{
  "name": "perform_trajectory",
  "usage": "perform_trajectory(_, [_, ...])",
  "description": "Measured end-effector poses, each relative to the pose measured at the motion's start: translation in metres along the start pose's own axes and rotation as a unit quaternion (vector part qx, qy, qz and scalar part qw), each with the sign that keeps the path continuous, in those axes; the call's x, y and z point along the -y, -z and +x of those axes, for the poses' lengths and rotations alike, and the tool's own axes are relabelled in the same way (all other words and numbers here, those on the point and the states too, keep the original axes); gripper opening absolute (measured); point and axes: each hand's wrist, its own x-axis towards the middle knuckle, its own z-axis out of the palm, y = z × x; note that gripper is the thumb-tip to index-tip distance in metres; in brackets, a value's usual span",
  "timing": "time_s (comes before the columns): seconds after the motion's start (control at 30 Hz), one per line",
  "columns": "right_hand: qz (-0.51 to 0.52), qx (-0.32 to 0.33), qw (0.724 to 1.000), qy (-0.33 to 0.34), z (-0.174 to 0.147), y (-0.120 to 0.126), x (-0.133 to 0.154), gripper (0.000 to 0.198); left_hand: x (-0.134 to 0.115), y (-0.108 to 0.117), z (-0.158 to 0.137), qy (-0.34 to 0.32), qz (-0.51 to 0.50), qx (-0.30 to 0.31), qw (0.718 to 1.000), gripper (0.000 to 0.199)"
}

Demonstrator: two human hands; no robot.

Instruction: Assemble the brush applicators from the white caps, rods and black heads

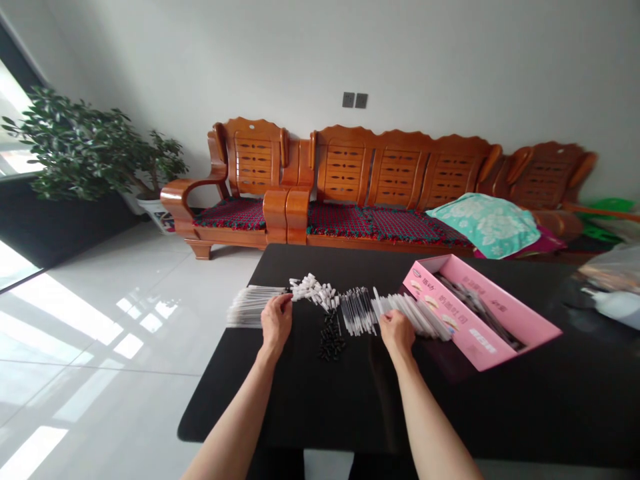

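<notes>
My left hand (277, 323) is closed in a pinch between a row of whitish sticks (253, 307) with dark tips and a heap of small white cylindrical pieces (315, 291). What its fingertips hold, if anything, is too small to make out. My right hand (397, 329) has its fingers closed on a translucent white tube (377, 299), at the left end of a row of similar tubes (417, 315). Between my hands lie a row of thin dark-and-clear rods resembling pen refills (358, 311) and a pile of small black pieces (331, 340).
A pink open box (480, 333) holding dark slender items stands right of the tubes on the black table (320, 400). A white bottle-like object (613, 305) lies at the far right. Behind are a wooden sofa (395, 167) and a potted plant (95, 147).
</notes>
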Motion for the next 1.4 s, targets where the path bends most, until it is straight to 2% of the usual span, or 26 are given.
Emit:
perform_trajectory(0.03, [0.098,0.033,0.994,-0.021,-0.004,-0.001,0.004,0.01,-0.002,-0.007,-0.006,-0.006,-0.019,0.012,1.0,0.023])
perform_trajectory(0.07, [0.2,0.066,0.976,-0.055,-0.009,-0.004,0.009,0.012,-0.003,-0.013,-0.012,-0.013,-0.04,0.025,0.999,0.021])
perform_trajectory(0.13, [0.361,0.153,0.915,-0.09,-0.024,-0.011,0.017,0.014,-0.007,-0.025,-0.023,-0.023,-0.085,0.051,0.995,0.019])
perform_trajectory(0.2, [0.453,0.19,0.866,-0.091,-0.039,-0.019,0.023,0.016,-0.011,-0.036,-0.032,-0.029,-0.112,0.076,0.99,0.017])
perform_trajectory(0.3, [0.505,0.192,0.837,-0.084,-0.056,-0.029,0.027,0.015,-0.017,-0.046,-0.039,-0.035,-0.089,0.111,0.989,0.017])
perform_trajectory(0.6, [0.527,0.186,0.826,-0.071,-0.059,-0.032,0.025,0.015,-0.021,-0.057,-0.036,-0.059,0.029,0.154,0.986,0.012])
perform_trajectory(0.97, [0.523,0.181,0.83,-0.065,-0.06,-0.033,0.025,0.016,-0.02,-0.061,-0.042,-0.101,0.09,0.158,0.978,0.019])
perform_trajectory(1.1, [0.526,0.177,0.83,-0.058,-0.059,-0.035,0.023,0.016,-0.023,-0.062,-0.042,-0.105,0.084,0.152,0.979,0.017])
perform_trajectory(1.2, [0.544,0.168,0.819,-0.066,-0.059,-0.037,0.02,0.015,-0.021,-0.061,-0.039,-0.071,0.015,0.142,0.987,0.016])
perform_trajectory(1.27, [0.559,0.167,0.809,-0.073,-0.059,-0.037,0.019,0.015,-0.016,-0.058,-0.036,-0.025,-0.082,0.139,0.987,0.015])
perform_trajectory(1.33, [0.569,0.167,0.802,-0.078,-0.059,-0.037,0.018,0.015,-0.011,-0.054,-0.034,0.042,-0.212,0.146,0.965,0.016])
perform_trajectory(1.4, [0.572,0.166,0.8,-0.08,-0.058,-0.036,0.018,0.015,-0.008,-0.05,-0.034,0.105,-0.336,0.153,0.924,0.023])
